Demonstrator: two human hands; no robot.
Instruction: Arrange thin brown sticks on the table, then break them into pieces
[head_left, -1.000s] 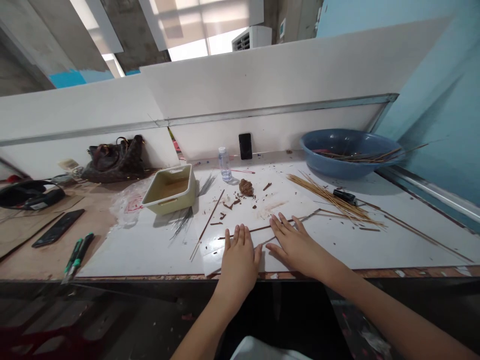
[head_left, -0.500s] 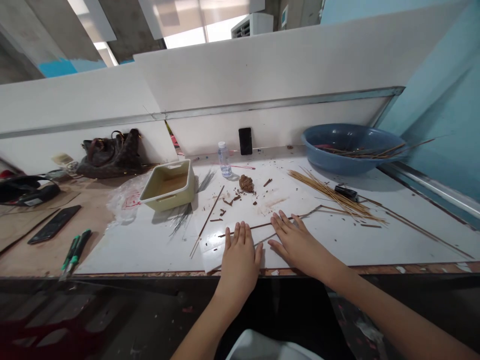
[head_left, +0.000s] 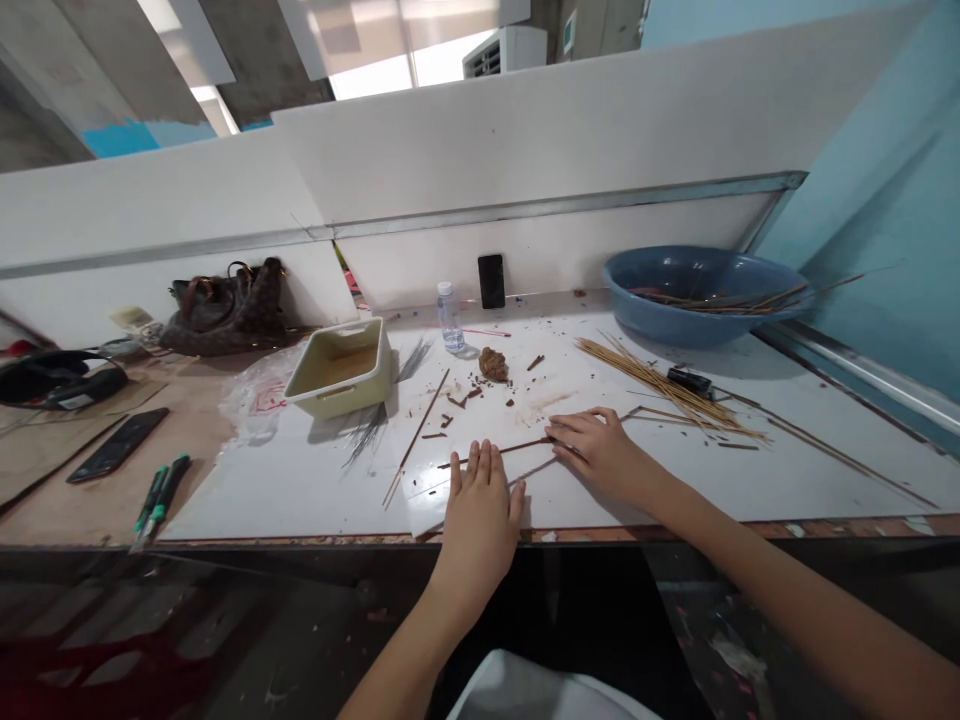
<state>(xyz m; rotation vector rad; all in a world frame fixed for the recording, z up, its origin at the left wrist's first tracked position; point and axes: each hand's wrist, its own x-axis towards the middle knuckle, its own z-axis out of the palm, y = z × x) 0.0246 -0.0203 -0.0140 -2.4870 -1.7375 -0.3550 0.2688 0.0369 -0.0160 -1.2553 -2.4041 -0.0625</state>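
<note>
Currently, we see the brown-coated stick [head_left: 517,449] lying crosswise on the white surface of the desk [head_left: 262,505], directly ahead of us and spanning the gap between both hands. Our left hand [head_left: 480,520] is palm down, with fingers extended and side by side; its fingertips lie over the left portion of the stick, and the thumb is spread toward the right. The stick's left end projects a little past the little finger. Our right hand [head_left: 600,455] is at the opposite end, fingers bent and drawn together, with the fingertips at the stick's right end. We cannot tell whether this hand grips the end or only touches it. The section between the hands is uncovered.

Beyond the hands, near the stick, we note a brown lump [head_left: 493,365] with crumbs and fragments scattered around it. To the left of the left hand, a second coated stick [head_left: 421,425] lies at a slant, separate from the first. To the right, past the right hand, a bundle of thin bare sticks [head_left: 652,385] fans across the desk.

Farther out, we locate a blue basin [head_left: 667,327] holding more sticks, a capped clear bottle [head_left: 451,325], and a pale green tub [head_left: 352,395] containing brownish liquid.
</note>
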